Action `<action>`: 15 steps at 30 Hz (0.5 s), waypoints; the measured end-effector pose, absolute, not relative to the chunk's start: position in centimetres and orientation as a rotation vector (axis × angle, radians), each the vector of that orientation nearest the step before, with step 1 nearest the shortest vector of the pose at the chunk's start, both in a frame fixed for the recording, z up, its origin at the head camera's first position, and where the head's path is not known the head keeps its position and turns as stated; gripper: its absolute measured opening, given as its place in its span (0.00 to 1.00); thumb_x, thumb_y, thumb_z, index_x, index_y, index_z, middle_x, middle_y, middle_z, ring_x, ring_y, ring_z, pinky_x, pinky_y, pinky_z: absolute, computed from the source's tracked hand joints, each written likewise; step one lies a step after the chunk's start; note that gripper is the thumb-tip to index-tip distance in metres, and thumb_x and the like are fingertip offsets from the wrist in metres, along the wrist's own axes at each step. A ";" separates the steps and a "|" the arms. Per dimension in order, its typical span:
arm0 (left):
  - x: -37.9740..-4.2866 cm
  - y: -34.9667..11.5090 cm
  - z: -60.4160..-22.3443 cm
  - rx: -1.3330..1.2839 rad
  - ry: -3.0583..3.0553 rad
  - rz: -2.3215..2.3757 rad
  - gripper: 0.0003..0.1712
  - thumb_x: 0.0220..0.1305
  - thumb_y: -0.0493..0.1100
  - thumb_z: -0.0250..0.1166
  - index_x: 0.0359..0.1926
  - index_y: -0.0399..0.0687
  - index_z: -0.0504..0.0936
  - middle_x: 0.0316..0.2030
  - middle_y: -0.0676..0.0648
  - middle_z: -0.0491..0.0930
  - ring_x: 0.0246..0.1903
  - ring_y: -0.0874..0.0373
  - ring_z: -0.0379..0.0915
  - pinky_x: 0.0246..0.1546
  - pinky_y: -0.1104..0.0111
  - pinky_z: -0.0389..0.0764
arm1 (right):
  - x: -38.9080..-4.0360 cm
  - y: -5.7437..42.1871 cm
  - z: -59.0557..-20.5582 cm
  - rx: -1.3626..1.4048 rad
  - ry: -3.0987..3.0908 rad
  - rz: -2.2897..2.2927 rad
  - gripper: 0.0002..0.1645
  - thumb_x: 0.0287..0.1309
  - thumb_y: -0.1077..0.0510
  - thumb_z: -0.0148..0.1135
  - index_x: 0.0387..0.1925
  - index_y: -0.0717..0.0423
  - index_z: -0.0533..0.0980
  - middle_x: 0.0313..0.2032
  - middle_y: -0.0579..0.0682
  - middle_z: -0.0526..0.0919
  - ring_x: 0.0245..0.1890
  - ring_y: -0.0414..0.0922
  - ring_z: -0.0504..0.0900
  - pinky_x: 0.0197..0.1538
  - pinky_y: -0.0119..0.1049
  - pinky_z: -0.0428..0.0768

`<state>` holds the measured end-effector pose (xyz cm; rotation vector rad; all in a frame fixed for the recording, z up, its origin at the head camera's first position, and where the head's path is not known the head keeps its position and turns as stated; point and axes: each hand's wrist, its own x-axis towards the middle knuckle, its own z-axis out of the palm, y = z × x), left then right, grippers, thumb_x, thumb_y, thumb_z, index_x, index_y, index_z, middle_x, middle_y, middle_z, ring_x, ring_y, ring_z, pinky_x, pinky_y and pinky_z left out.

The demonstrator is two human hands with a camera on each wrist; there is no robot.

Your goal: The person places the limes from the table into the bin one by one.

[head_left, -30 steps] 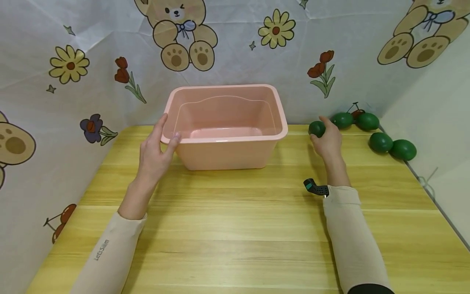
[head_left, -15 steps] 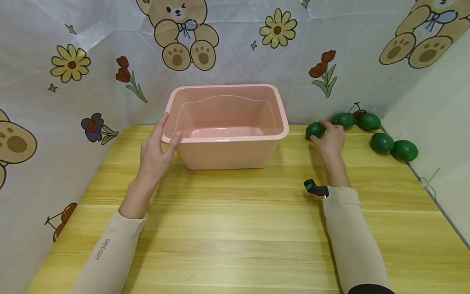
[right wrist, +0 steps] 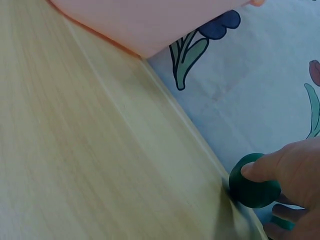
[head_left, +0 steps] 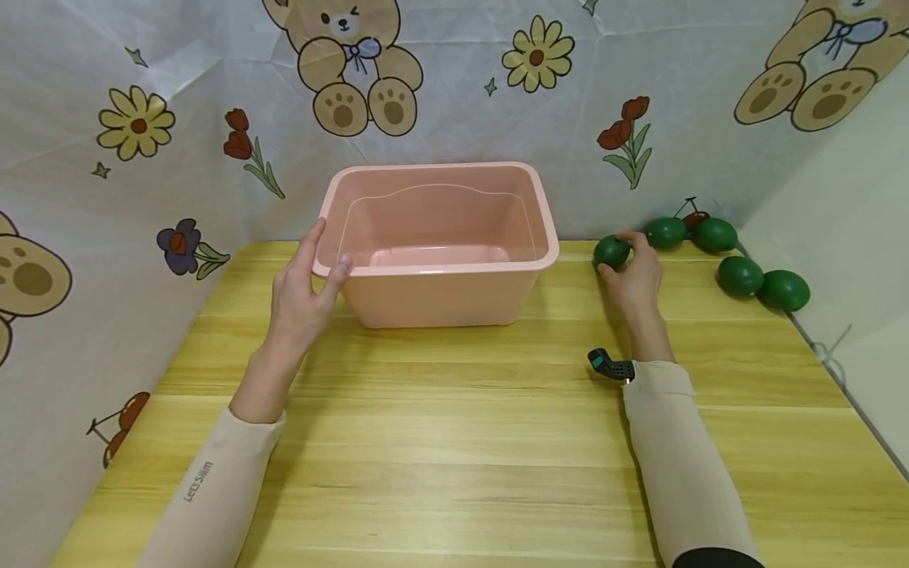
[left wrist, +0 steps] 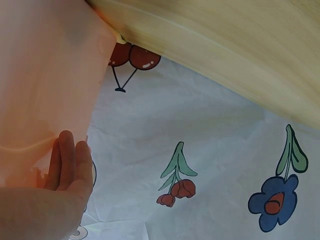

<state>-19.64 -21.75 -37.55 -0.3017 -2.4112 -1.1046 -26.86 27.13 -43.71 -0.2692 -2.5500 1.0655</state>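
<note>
A pink plastic tub (head_left: 436,300) stands at the back of the wooden table, its inside bare. My left hand (head_left: 298,288) rests on its left front corner, fingers stretched along the left side and thumb at the front rim. In the left wrist view, straight fingers (left wrist: 67,162) lie against the tub wall. To the right of the tub, my right hand (head_left: 634,276) pinches a smooth dark green egg-shaped object (head_left: 611,252) between thumb and fingers. The right wrist view has the thumb (right wrist: 257,170) on that green egg-shaped object (right wrist: 252,189), close by the table's back edge.
Several similar green objects lie at the back right: a pair (head_left: 690,234) along the back edge and another pair (head_left: 761,284) by the right edge. A white cloth (head_left: 454,102) printed with bears and flowers hangs behind the table (head_left: 454,442).
My right thumb and fingers have closed in around the nearest green egg-shaped object, which has shifted and turned slightly. The left hand and tub have stayed in place.
</note>
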 end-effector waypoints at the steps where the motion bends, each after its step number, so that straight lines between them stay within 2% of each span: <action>1: -19.6 -21.8 -37.6 -0.300 -2.413 -1.105 0.42 0.75 0.60 0.61 0.83 0.55 0.60 0.77 0.44 0.68 0.73 0.40 0.70 0.71 0.41 0.71 | -26.9 27.1 -43.8 -0.269 -2.542 1.067 0.38 0.64 0.63 0.71 0.72 0.59 0.67 0.71 0.69 0.71 0.72 0.69 0.67 0.76 0.62 0.61; 8: -19.7 -21.8 -37.6 -0.291 -2.407 -1.102 0.42 0.75 0.61 0.61 0.82 0.54 0.61 0.77 0.44 0.68 0.72 0.40 0.70 0.72 0.41 0.70 | -27.3 27.1 -44.7 -0.289 -2.590 1.070 0.45 0.62 0.58 0.75 0.74 0.54 0.60 0.71 0.68 0.62 0.72 0.66 0.64 0.78 0.62 0.61; 15: -19.7 -21.8 -37.7 -0.295 -2.405 -1.099 0.42 0.74 0.61 0.61 0.82 0.54 0.61 0.77 0.44 0.68 0.72 0.40 0.70 0.72 0.42 0.70 | -27.5 27.1 -45.1 -0.282 -2.556 1.098 0.44 0.62 0.60 0.74 0.73 0.56 0.61 0.75 0.64 0.66 0.75 0.63 0.65 0.79 0.60 0.60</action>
